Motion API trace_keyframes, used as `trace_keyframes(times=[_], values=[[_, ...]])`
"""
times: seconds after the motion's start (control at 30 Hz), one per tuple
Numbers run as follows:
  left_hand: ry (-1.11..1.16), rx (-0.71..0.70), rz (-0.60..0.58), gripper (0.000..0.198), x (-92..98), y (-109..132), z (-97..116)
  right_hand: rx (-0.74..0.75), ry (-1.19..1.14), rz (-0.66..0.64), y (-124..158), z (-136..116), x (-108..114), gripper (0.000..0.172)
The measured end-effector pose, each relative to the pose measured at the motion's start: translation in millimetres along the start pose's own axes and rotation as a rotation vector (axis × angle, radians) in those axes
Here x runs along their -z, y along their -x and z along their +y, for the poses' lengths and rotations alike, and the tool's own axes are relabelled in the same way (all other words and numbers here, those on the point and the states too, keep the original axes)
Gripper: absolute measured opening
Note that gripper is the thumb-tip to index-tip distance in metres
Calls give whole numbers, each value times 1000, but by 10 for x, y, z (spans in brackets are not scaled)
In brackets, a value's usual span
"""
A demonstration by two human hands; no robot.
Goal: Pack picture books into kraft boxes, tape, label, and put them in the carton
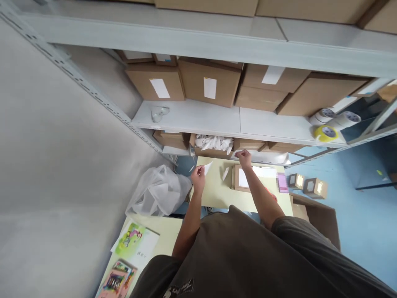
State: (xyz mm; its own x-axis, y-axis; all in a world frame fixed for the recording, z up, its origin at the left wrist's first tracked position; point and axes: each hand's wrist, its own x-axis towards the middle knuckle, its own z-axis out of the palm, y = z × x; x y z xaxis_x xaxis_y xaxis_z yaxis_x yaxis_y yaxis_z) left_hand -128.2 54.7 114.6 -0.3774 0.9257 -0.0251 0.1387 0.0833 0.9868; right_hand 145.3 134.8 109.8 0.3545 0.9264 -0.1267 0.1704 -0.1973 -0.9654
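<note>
My left hand (198,179) is closed on a small white paper piece (207,167) above the left part of the pale yellow table (214,194). My right hand (244,158) is raised over the table's far edge with fingers pinched; what they hold, if anything, is too small to make out. Below my right forearm lies a cardboard box (236,178) with a white label (242,178) on top. Between my hands a white strip (225,173) rests on the table. White sheets (265,171) lie right of the box, and a red object (272,194) is partly hidden by my forearm.
A shelf (198,118) above the table holds cardboard boxes (206,82), safety glasses (159,113) and tape rolls (325,133). An open box of crumpled white paper (214,142) sits lower. A plastic bag (161,190) is at left; a large open carton (322,219) stands at right.
</note>
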Motion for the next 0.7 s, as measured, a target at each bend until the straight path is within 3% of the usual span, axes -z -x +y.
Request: trace_keyframes(times=[0.13,0.27,0.4,0.53,0.7], values=[[7,59,67,37,161,-98,-179,-5,-66,-89,13,49,-276,34],[5,45,53,36,148,-227,-231,-111,-60,-194,49,228,-603,39],[-4,54,38,33,78,-282,-181,-290,229,-266,129,574,-736,32],[-35,43,-27,32,19,-226,-155,-355,527,-183,281,1020,-740,31],[-90,39,-86,34,-41,-129,-231,-471,484,-220,285,1451,-982,39]])
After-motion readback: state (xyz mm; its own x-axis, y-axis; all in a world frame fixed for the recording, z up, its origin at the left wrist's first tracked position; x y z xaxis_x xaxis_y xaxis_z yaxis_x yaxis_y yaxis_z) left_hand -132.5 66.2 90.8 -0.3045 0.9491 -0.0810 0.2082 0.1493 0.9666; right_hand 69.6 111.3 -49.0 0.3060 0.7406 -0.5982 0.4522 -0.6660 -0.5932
